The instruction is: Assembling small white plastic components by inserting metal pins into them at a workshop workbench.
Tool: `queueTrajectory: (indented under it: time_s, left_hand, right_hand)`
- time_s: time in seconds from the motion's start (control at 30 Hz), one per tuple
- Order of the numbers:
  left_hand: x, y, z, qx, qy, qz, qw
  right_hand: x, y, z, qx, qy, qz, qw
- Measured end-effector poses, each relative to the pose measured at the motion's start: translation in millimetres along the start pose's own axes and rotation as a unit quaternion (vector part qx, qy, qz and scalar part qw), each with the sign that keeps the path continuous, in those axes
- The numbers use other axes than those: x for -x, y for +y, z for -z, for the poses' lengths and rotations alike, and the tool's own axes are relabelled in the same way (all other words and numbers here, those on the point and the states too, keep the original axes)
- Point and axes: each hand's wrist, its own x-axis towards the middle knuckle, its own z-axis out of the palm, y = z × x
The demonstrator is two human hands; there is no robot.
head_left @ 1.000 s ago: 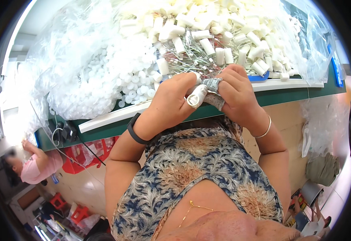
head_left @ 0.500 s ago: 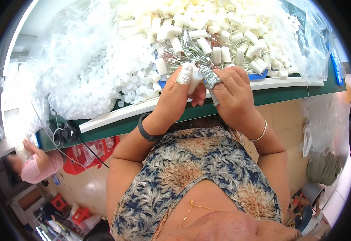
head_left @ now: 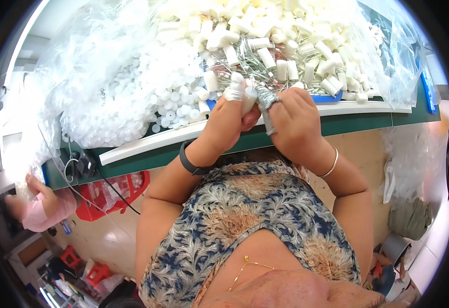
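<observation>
My left hand (head_left: 218,127), its thumb wrapped in white tape, grips a small white cylinder (head_left: 248,104) upright at the front edge of the bench. Close against it on the right, my right hand (head_left: 297,119) has its fingers curled in at the cylinder's top. A grey knitted wrap (head_left: 268,97) covers one of its fingers. Whatever those fingertips pinch is too small or hidden to make out. Just beyond both hands lie thin wires (head_left: 253,57) and many more white cylinders (head_left: 312,38) in a heap. Small translucent caps (head_left: 172,109) are piled to the left.
Clear plastic bags (head_left: 88,115) spread over the bench's left side, and another plastic sheet (head_left: 396,56) lies at the right. A white strip (head_left: 150,145) runs along the green bench edge (head_left: 358,119). Cables hang at the left, above a red basket (head_left: 98,203). Someone in pink (head_left: 50,210) is at far left.
My left thumb has shifted up a little beside the cylinder. My right hand has turned slightly, staying close to the cylinder's top. The cylinder remains in my left hand.
</observation>
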Motion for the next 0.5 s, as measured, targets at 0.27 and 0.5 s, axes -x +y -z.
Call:
queueTrajectory:
  time_s: [0.27, 0.5]
  left_hand:
    - [1, 1, 3, -0.028, -0.030, -0.058, 0.997]
    - [-3, 14, -15, 0.133, -0.177, 0.054, 0.974]
  right_hand:
    - [2, 8, -5, -0.089, -0.014, -0.094, 0.991]
    - [1, 3, 17, -0.098, 0.021, -0.087, 0.991]
